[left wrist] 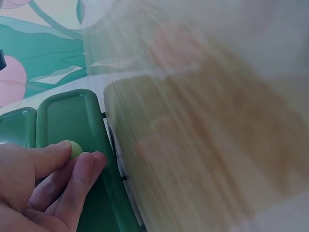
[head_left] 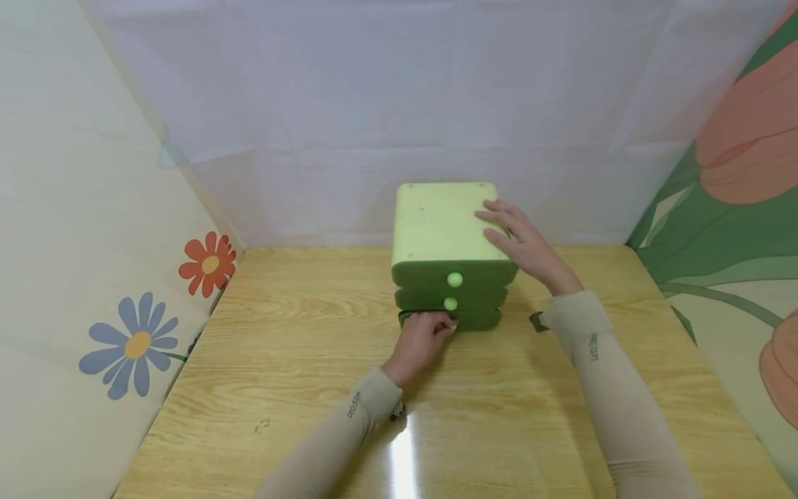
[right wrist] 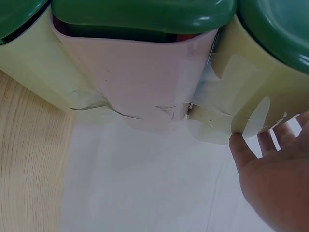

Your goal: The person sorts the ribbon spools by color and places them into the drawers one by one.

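A small three-drawer chest [head_left: 439, 222] with a pale green top and dark green drawer fronts stands on the table. My left hand [head_left: 419, 345] pinches the round light green knob [left wrist: 76, 149] of the bottom drawer [head_left: 480, 320] between thumb and fingers. Fingers of my right hand [head_left: 525, 242] rest, spread, on the right part of the chest's top. From the right wrist, the middle section has a pinkish side [right wrist: 135, 72], with a dark gap behind its green front. Whatever is inside the drawers is hidden, apart from a bit of red in that gap.
The wood-grain table [head_left: 299, 319] reaches back to a white sheet [head_left: 324, 138] behind the chest. Flower-patterned panels border both sides, with a blue flower [head_left: 125, 360] on the left. Two round knobs, including the top one [head_left: 455, 279], protrude above the left hand.
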Motion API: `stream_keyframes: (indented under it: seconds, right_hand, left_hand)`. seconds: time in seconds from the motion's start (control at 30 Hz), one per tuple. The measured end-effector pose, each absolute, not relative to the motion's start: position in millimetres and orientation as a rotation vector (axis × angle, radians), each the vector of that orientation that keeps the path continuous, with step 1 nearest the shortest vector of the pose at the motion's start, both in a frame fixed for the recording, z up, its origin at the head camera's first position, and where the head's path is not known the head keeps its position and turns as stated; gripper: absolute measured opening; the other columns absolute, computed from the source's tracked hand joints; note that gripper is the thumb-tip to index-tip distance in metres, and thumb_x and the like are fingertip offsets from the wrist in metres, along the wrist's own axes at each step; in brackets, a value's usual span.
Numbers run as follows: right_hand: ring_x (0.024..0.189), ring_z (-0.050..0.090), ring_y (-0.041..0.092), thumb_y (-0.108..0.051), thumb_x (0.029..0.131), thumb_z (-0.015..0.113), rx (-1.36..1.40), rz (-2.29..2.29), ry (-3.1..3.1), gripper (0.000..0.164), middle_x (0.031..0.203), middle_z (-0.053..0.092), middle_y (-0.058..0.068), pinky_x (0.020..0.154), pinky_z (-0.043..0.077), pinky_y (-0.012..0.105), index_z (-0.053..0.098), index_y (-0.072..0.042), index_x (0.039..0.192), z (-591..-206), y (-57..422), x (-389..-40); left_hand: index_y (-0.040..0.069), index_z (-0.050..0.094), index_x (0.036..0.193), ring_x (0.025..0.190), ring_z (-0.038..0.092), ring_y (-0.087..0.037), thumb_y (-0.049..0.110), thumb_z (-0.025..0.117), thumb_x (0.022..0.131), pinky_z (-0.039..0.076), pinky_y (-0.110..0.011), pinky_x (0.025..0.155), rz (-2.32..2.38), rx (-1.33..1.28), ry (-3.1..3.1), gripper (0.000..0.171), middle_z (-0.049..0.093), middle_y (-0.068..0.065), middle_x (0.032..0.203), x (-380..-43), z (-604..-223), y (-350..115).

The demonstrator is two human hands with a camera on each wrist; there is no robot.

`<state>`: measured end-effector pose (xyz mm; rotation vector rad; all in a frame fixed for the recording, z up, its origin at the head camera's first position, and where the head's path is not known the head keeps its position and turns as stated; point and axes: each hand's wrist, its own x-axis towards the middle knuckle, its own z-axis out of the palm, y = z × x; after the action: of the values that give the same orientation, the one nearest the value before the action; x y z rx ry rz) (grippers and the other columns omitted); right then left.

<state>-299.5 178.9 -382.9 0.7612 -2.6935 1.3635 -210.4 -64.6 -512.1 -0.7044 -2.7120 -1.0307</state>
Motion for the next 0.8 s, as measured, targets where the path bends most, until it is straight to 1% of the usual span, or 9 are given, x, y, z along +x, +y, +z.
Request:
stream_keyframes:
  seconds: [0.37,0.6,0.8]
  right_hand:
    - [0.161,0.009,0.025,-0.035,0.109,0.053,0.763,1.384,-2.689,0.049,0.172,0.023,-0.001,0.127,0.012,0.068,0.048,-0.018,0.154,-380.8,177.6,-297.9]
    - [0.162,0.008,0.025,-0.036,0.109,0.052,0.755,1.376,-2.698,0.049,0.172,0.022,-0.001,0.127,0.012,0.068,0.048,-0.019,0.154,-381.0,178.2,-298.0]
    - [0.162,0.008,0.025,-0.036,0.109,0.052,0.75,1.378,-2.703,0.049,0.172,0.022,-0.001,0.126,0.012,0.069,0.048,-0.019,0.155,-380.3,177.9,-297.3]
  left_hand:
    - [0.011,0.08,0.107,0.09,0.076,-0.016,0.014,0.076,0.095,0.062,-0.027,0.08,-1.053,-0.696,-2.729,0.013,0.081,-0.003,0.1,-211.4,-512.7,-65.1]
    - [0.014,0.08,0.108,0.086,0.074,-0.013,0.016,0.076,0.095,0.06,-0.026,0.076,-1.02,-0.688,-2.746,0.014,0.08,-0.001,0.097,-213.8,-514.2,-65.4]
    - [0.014,0.08,0.109,0.085,0.074,-0.013,0.016,0.075,0.096,0.06,-0.025,0.075,-1.012,-0.684,-2.764,0.014,0.08,-0.001,0.097,-213.3,-512.2,-65.7]
